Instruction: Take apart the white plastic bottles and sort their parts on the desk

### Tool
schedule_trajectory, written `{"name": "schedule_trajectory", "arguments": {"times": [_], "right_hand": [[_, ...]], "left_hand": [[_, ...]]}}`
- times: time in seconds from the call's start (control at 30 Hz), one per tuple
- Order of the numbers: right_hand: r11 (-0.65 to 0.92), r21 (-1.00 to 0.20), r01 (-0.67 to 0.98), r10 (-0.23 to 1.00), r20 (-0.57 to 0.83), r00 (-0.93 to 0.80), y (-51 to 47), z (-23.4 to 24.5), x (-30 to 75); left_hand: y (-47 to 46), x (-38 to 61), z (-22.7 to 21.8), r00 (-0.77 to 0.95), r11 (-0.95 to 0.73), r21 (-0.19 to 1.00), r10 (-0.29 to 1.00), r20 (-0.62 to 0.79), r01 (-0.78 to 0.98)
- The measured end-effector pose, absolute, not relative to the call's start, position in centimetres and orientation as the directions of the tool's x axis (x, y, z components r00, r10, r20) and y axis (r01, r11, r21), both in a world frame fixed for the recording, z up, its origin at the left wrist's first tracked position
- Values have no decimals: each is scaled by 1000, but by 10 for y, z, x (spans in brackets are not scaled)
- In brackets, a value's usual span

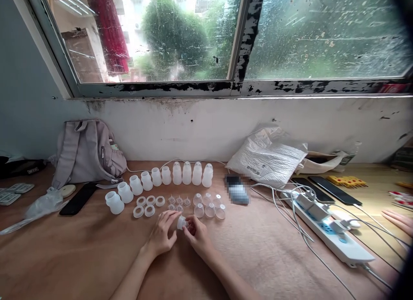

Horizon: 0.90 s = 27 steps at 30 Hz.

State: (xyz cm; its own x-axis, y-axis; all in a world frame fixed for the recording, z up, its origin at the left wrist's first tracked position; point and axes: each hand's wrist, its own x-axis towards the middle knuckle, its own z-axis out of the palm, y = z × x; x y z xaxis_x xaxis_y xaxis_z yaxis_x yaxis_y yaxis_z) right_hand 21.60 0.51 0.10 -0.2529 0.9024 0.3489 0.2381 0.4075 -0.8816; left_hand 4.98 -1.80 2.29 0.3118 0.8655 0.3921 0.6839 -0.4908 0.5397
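Note:
My left hand (161, 236) and my right hand (199, 237) meet over the wooden table (258, 257), both pinched on one small translucent white plastic piece (181, 222) held between their fingertips. Just beyond them lie small rings (146, 206), tiny valves (179, 201) and clear domed caps (209, 205) in rows. Behind those runs a curved line of white plastic bottles (155, 179), several of them at the right end fitted with tops.
A grey backpack (87, 151) leans on the wall at the left, with a black phone (78, 198) beside it. A white plastic bag (266, 158), a power strip (329, 229) with cables, and phones (334, 190) lie to the right. Another person's fingers (398, 220) show at the right edge.

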Motion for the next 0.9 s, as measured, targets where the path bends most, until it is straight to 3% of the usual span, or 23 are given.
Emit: {"name": "schedule_trajectory", "arguments": {"times": [0.33,0.6,0.9], "right_hand": [[370,-900,230,914,308,-265,9,-1,212],[411,-852,324,905,338,-258,6,3,213],[374,-798,473,925,355,-134,10,-4,213]], "left_hand": [[-16,54,25,318,-465,686,885,340,560],[-15,48,26,279,-443,696,897,344,566],[-6,18,8,-23,-204,489,908,419,848]]}}
